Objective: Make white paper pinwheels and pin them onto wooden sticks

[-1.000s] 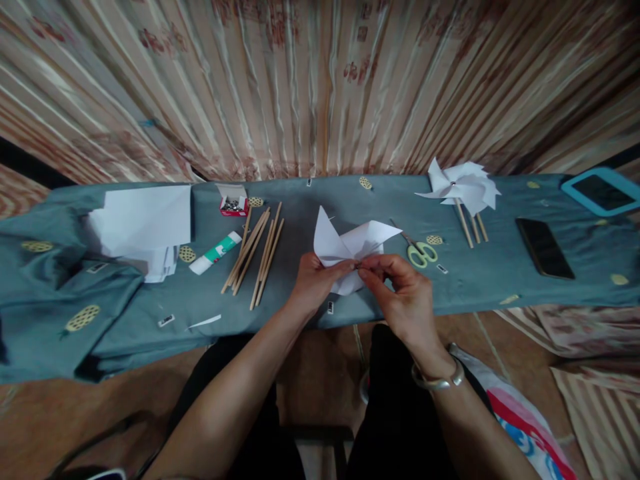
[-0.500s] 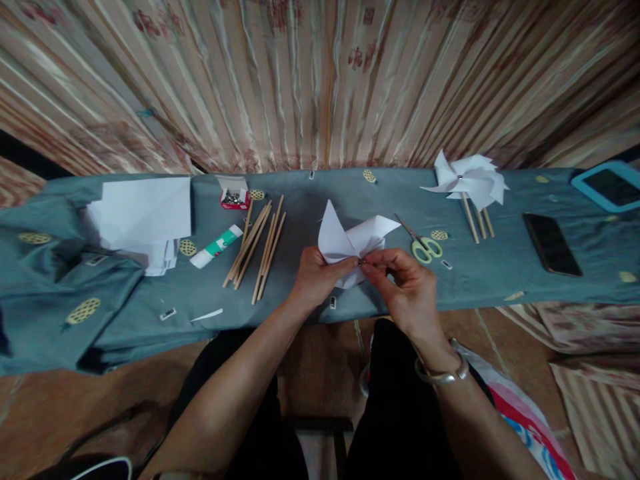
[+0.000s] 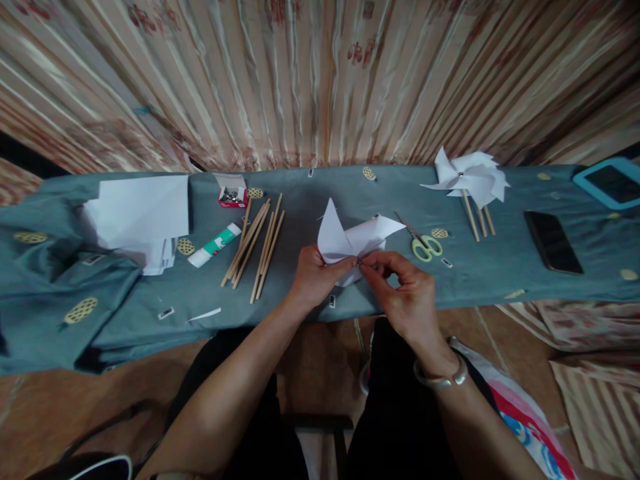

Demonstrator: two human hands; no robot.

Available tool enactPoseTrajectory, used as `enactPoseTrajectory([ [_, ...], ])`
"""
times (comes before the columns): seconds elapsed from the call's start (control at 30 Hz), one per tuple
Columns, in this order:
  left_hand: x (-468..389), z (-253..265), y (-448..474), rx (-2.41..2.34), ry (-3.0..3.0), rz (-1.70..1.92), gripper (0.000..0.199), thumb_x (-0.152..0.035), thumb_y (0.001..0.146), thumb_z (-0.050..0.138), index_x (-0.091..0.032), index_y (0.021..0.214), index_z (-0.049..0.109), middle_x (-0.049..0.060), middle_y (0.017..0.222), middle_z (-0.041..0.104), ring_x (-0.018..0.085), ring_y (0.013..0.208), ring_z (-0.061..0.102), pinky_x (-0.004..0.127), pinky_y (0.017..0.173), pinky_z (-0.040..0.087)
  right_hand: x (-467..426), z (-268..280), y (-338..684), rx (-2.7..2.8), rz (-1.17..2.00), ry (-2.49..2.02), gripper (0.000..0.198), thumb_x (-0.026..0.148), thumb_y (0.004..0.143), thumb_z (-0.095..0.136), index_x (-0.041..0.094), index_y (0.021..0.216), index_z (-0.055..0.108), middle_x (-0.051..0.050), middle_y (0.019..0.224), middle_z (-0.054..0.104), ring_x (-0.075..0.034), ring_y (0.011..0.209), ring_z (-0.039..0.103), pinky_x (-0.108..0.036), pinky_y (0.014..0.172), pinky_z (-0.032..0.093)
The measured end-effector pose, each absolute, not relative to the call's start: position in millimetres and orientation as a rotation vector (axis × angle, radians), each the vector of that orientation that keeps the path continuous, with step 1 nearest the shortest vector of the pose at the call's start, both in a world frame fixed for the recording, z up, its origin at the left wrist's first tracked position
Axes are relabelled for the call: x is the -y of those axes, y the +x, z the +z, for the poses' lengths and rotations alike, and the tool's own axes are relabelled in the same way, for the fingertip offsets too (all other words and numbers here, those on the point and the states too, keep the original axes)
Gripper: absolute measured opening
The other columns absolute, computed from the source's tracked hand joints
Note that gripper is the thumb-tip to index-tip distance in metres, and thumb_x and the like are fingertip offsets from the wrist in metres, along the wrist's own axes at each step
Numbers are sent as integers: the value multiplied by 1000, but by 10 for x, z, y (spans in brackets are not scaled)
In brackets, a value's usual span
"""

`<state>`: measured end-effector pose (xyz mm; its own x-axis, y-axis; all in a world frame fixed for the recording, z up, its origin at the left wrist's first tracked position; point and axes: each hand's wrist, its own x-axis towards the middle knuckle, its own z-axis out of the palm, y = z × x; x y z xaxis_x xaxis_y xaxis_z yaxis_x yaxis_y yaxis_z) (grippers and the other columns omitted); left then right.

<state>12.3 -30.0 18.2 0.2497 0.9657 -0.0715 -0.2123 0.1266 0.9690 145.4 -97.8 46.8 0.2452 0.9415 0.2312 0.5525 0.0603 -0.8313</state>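
Over the near middle of the table, a white paper pinwheel (image 3: 334,235) has its blades folded in toward the centre. My left hand (image 3: 315,275) is closed on it from the left, thumb pressed on the folded tips. My right hand (image 3: 407,290) pinches a small metal tack (image 3: 359,263) at the pinwheel's centre, touching the paper; the fingers partly hide it. Whether the tack goes through the paper I cannot tell. Scissors (image 3: 426,247) with pale green handles lie just right of the pinwheel.
Left on the cloth-covered table (image 3: 300,180) lie white paper sheets (image 3: 145,207), a glue stick (image 3: 215,245), several wooden sticks (image 3: 270,253) and a red box (image 3: 233,196) of small metal pieces. Pinwheels on sticks (image 3: 470,177), a phone (image 3: 553,241) and a blue-framed device (image 3: 613,183) lie right.
My hands stay almost in place at the pinwheel's centre. The right fingers have shifted slightly around the tack, and the right-hand blade reaches a little farther right.
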Motion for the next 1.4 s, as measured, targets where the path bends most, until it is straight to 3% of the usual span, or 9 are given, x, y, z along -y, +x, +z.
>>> enactPoseTrajectory([
  [1.4, 329, 200, 70, -950, 1148, 1025, 9, -22, 61, 77, -15, 67, 76, 0, 65, 73, 14, 58, 64, 23, 58, 50, 985, 487, 1511, 1499, 690, -1625, 8, 23, 87, 59, 21, 82, 65, 2, 71, 56, -14, 67, 50, -28, 67, 40],
])
